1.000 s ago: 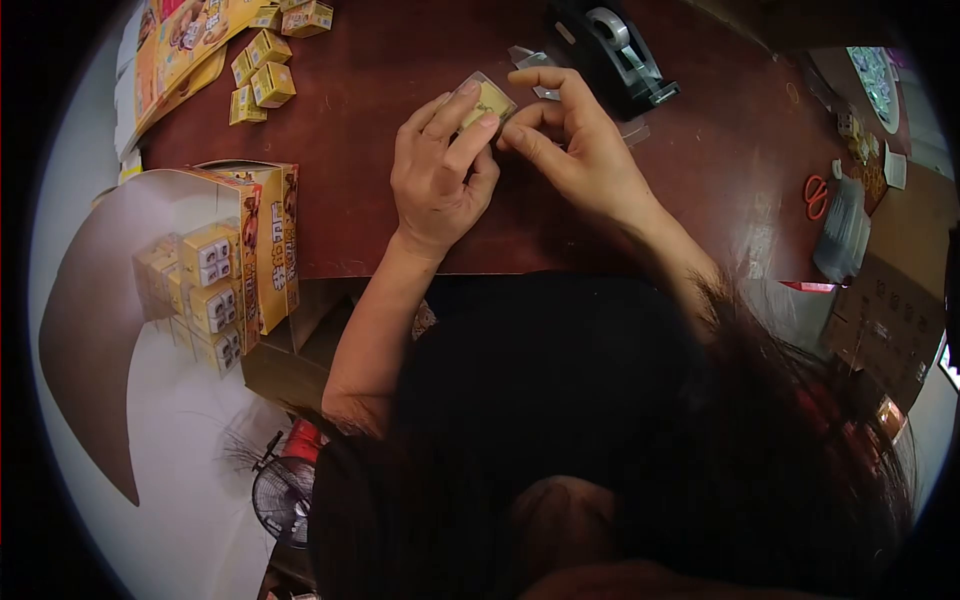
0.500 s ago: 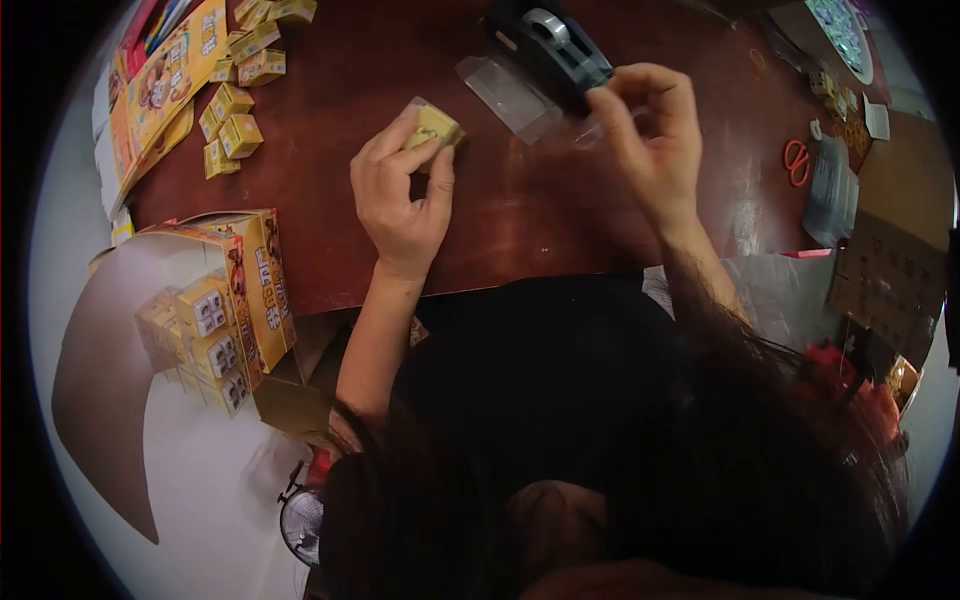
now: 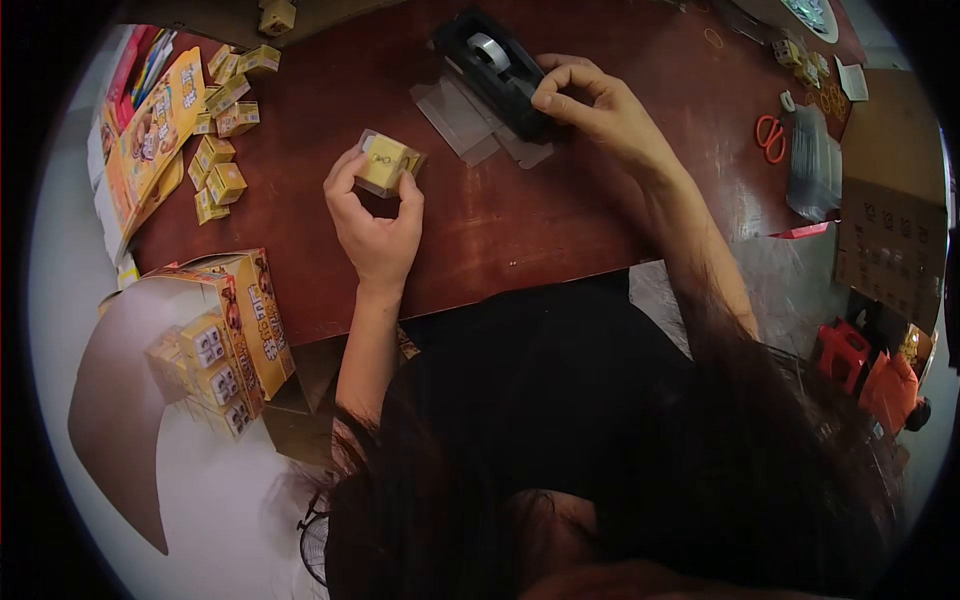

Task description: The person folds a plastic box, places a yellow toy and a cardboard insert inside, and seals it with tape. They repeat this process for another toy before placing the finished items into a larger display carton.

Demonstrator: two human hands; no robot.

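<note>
My left hand (image 3: 375,230) grips a small yellow box (image 3: 391,166) in a clear plastic sleeve, thumb on one side and fingers on the other. It is held above the table near the middle. To the right, my right hand (image 3: 600,110) is at the near end of a black tape dispenser (image 3: 495,75), thumb and forefinger pinched together. Whether tape is between those fingertips cannot be made out. Flat clear plastic packaging (image 3: 455,120) lies beside and partly under the dispenser.
Several small yellow boxes (image 3: 215,170) lie on the red-brown table (image 3: 480,240) at left. An open printed carton (image 3: 265,320) holding more boxes stands below them. At right are red-orange scissors (image 3: 770,138), stacked clear plastic sleeves (image 3: 815,175) and a brown cardboard box (image 3: 890,210).
The whole view has shifted, so table items appear further left and lower. My right fingertips have moved slightly back along the dispenser's side. My left hand still holds the box.
</note>
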